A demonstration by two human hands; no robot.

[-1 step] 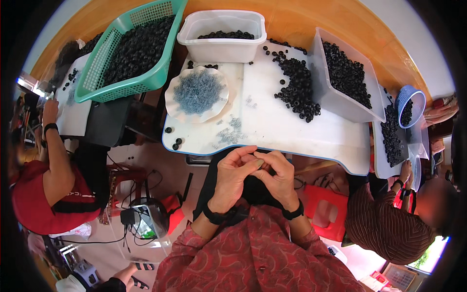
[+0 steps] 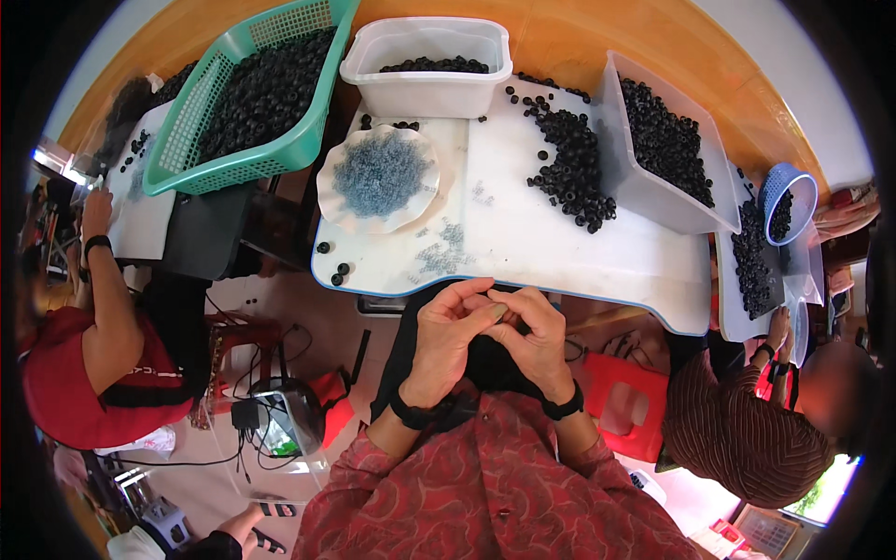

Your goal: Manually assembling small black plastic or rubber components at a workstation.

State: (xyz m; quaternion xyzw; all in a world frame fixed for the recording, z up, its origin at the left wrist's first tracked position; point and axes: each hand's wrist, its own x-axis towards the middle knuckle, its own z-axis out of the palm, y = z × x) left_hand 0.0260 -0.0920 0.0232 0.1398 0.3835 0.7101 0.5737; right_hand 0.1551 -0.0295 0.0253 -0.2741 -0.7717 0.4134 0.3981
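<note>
My left hand (image 2: 446,338) and my right hand (image 2: 539,338) meet fingertip to fingertip just below the near edge of the white table (image 2: 579,254). Together they pinch a small pale part (image 2: 500,311), mostly hidden by the fingers. Both wrists wear black bands. On the table ahead, a white scalloped plate (image 2: 329,191) holds a heap of small bluish clear pieces (image 2: 381,173), with a few more scattered beside it. Right of that lies a loose pile of black ring-shaped parts (image 2: 571,173).
A white tub (image 2: 425,89), a clear bin (image 2: 644,191) and a green basket (image 2: 233,168) hold more black parts. A small blue basket (image 2: 773,187) stands far right. One person in red (image 2: 84,383) sits at left, another in a striped shirt (image 2: 747,434) at right.
</note>
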